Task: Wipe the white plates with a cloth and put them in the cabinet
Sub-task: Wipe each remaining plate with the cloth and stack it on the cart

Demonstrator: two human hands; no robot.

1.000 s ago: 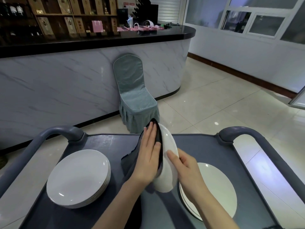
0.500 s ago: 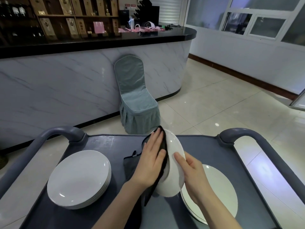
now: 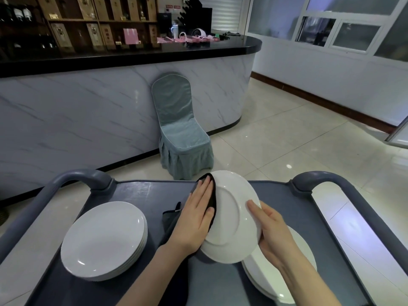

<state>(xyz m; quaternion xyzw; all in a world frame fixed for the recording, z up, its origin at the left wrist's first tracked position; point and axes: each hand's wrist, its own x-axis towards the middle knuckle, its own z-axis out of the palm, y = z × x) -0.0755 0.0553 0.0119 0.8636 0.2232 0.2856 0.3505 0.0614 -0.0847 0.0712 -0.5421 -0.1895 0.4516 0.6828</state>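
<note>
A white plate [image 3: 229, 217] is held tilted on edge above the grey cart, its underside turned toward me. My right hand [image 3: 272, 227] grips its right rim, fingers on the back. With straight fingers, my left hand [image 3: 196, 215] presses a black cloth [image 3: 212, 200] flat against the plate's hidden front face. The cloth's loose end [image 3: 171, 218] hangs down beside my left wrist. A stack of white plates [image 3: 103, 237] lies at the cart's left. Another stack of white plates [image 3: 298, 268] lies at the right, partly under the held plate and my right arm.
The cart tray [image 3: 141, 193] has curved grey handles at the far left [image 3: 84, 176] and far right [image 3: 326, 178]. Beyond it a chair in a teal cover [image 3: 181, 138] stands against a marble-fronted bar counter [image 3: 88, 111]. Shiny tiled floor [image 3: 287, 140] spreads to the right.
The held plate has turned so more of its underside faces me. Both hands and the plate have shifted to the right, and the left hand with the cloth has slid along the plate.
</note>
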